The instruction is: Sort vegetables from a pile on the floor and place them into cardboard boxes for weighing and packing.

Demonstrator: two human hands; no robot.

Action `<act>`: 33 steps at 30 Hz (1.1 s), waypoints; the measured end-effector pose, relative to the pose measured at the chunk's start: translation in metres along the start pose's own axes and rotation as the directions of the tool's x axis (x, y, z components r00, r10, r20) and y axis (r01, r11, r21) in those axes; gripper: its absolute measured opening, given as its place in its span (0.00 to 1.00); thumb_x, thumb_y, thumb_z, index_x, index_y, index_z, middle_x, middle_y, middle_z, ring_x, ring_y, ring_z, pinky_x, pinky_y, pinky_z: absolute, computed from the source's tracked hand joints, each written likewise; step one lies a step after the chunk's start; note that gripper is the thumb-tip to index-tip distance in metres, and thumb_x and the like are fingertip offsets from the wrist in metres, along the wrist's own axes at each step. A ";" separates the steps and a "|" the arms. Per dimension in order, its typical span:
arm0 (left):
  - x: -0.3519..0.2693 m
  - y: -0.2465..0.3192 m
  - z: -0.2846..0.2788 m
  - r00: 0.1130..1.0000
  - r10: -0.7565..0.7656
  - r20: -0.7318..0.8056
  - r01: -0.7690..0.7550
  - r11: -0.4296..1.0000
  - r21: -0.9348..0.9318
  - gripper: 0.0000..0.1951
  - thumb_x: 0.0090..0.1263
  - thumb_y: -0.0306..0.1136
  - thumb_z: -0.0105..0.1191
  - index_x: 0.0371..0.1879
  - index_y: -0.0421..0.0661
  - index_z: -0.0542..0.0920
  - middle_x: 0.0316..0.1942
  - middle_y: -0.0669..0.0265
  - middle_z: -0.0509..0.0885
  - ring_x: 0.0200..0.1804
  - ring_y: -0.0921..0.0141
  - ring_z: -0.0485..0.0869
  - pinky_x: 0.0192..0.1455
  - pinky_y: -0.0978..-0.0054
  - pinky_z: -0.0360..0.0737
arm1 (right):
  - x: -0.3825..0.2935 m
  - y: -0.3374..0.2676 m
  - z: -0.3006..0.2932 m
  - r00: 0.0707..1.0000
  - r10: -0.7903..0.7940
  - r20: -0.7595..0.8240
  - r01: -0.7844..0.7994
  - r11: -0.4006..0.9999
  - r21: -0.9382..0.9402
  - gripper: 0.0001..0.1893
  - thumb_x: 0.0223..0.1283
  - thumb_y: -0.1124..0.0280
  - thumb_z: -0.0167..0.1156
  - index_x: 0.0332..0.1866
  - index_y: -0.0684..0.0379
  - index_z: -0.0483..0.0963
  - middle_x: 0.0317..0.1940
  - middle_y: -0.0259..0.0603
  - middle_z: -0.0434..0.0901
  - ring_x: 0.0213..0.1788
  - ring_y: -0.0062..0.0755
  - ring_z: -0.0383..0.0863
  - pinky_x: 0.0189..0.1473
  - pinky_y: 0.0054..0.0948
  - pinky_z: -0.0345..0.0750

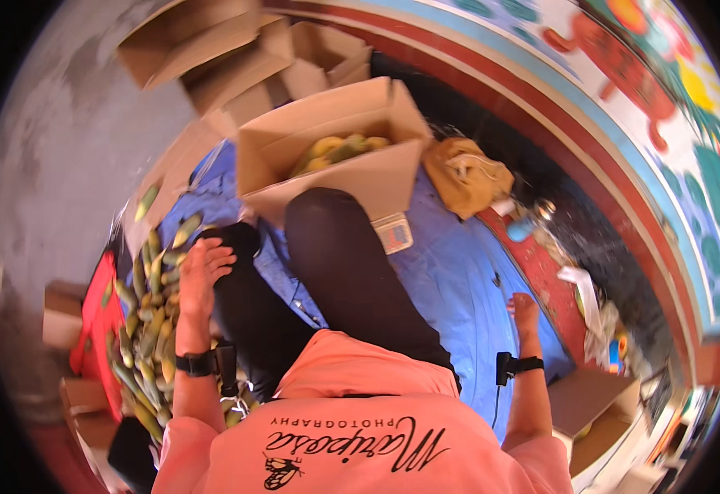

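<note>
My left hand (204,267) is raised beside my bent left knee, holding nothing, its fingers a little apart. Below and to its left lies a heap of green and yellowish cucumber-like vegetables (144,315). My right hand (525,312) hangs away from my body over the right part of the blue tarp (446,272). Nothing shows in it, and its foreshortened fingers look slightly spread. In front of my knees stands an open cardboard box (335,185), with yellow and green vegetables (341,151) inside. Each wrist wears a black strap with a small device.
Several open cardboard boxes (230,62) stand behind at the upper left. A brown cloth bag (468,176), a small flat container (394,233) and a blue bottle (523,227) lie to the right. Another box (594,414) sits by my right elbow. A painted wall (619,80) borders the right side.
</note>
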State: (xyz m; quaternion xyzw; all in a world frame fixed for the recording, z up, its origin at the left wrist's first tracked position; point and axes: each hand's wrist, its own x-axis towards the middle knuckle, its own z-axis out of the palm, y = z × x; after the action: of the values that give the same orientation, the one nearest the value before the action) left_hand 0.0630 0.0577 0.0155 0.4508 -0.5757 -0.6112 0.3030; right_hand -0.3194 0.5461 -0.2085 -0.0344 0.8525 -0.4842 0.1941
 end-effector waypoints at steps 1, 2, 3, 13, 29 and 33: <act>-0.005 0.002 0.001 1.000 0.000 -0.010 0.000 1.000 -0.030 0.22 0.72 0.49 0.41 0.46 0.38 0.74 0.36 0.57 0.82 0.37 0.66 0.83 0.39 0.74 0.77 | 0.006 -0.038 0.008 0.993 -0.117 0.027 0.117 0.993 0.015 0.13 0.61 0.66 0.51 0.37 0.66 0.75 0.27 0.39 0.80 0.26 0.26 0.80 0.27 0.24 0.73; -0.008 -0.001 -0.004 1.000 0.015 -0.001 -0.015 0.997 -0.078 0.22 0.73 0.48 0.41 0.46 0.38 0.74 0.36 0.57 0.82 0.37 0.66 0.82 0.40 0.74 0.77 | 0.009 -0.075 0.019 0.988 -0.139 0.073 0.140 0.990 -0.001 0.13 0.61 0.66 0.51 0.37 0.66 0.75 0.27 0.39 0.80 0.26 0.26 0.80 0.27 0.24 0.73; -0.010 -0.005 -0.009 0.999 0.031 0.006 -0.030 0.991 -0.128 0.22 0.73 0.48 0.41 0.46 0.38 0.74 0.36 0.57 0.82 0.37 0.66 0.82 0.40 0.74 0.77 | 0.009 -0.111 0.030 0.982 -0.164 0.090 0.164 0.986 0.002 0.12 0.62 0.66 0.52 0.38 0.66 0.75 0.27 0.38 0.80 0.27 0.25 0.80 0.28 0.23 0.73; -0.043 -0.022 -0.032 0.994 -0.054 -0.099 0.030 0.972 -0.233 0.19 0.74 0.46 0.40 0.43 0.40 0.75 0.34 0.61 0.81 0.35 0.71 0.81 0.39 0.77 0.76 | -0.001 -0.299 0.132 0.815 -0.537 0.220 0.534 0.842 0.075 0.09 0.66 0.70 0.50 0.35 0.65 0.74 0.28 0.32 0.76 0.31 0.15 0.72 0.30 0.16 0.67; -0.030 -0.023 -0.050 0.951 -0.216 -0.222 0.184 0.971 -0.152 0.18 0.73 0.45 0.40 0.43 0.41 0.74 0.27 0.63 0.82 0.26 0.74 0.81 0.26 0.85 0.73 | 0.014 -0.319 0.181 0.785 -0.596 0.172 0.572 0.802 0.168 0.08 0.65 0.72 0.52 0.37 0.65 0.75 0.30 0.34 0.78 0.35 0.18 0.75 0.39 0.19 0.72; -0.029 -0.022 -0.048 0.942 -0.221 -0.254 0.193 0.972 -0.131 0.18 0.73 0.45 0.40 0.43 0.41 0.74 0.27 0.62 0.82 0.25 0.75 0.81 0.26 0.85 0.73 | 0.012 -0.324 0.186 0.765 -0.625 0.155 0.605 0.780 0.159 0.07 0.64 0.74 0.52 0.37 0.66 0.75 0.31 0.35 0.78 0.35 0.19 0.75 0.40 0.20 0.73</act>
State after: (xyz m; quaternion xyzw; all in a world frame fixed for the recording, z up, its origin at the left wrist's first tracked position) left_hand 0.1214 0.0658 0.0029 0.5704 -0.4463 -0.6026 0.3350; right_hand -0.3049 0.2209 -0.0248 -0.3503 0.7451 -0.5568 0.1105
